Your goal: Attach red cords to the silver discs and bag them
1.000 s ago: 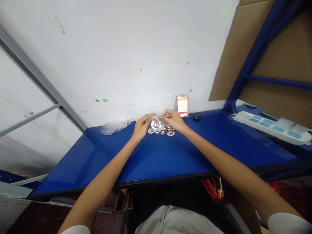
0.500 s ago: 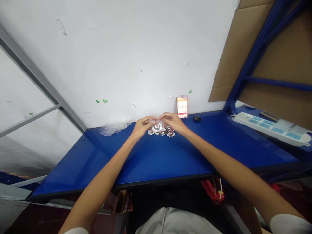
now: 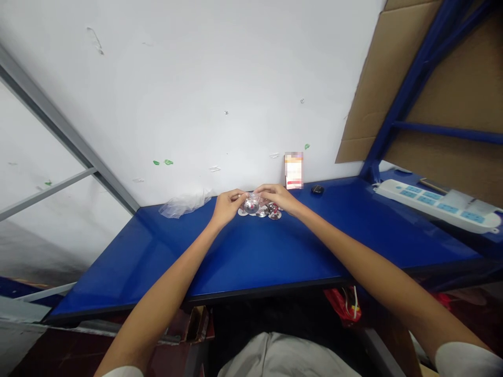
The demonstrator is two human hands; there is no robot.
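A shiny round metal disc (image 3: pixel 251 206) with a red mark at its middle is held up over the back part of the blue table (image 3: pixel 259 251). Clear plastic seems to wrap it. My left hand (image 3: pixel 228 208) pinches the disc's left edge between thumb and fingers. On the other side, my right hand (image 3: pixel 280 198) is closed at the upper right of the disc, on what looks like the clear plastic; its fingertips are too small to make out well. Several similar shiny discs (image 3: pixel 274 214) lie in a cluster just beneath and behind, partly hidden by my hands.
Crumpled clear plastic (image 3: pixel 184 204) lies left against the wall. A lit phone (image 3: pixel 294 170) leans upright on the wall, with a small black object (image 3: pixel 317 190) beside it. A white power strip (image 3: pixel 436 204) runs along the right, near a blue metal frame (image 3: pixel 404 94).
The disc has shifted slightly left and down and now tilts differently. My right fingers have drawn a little away from the left hand. The view has moved slightly.
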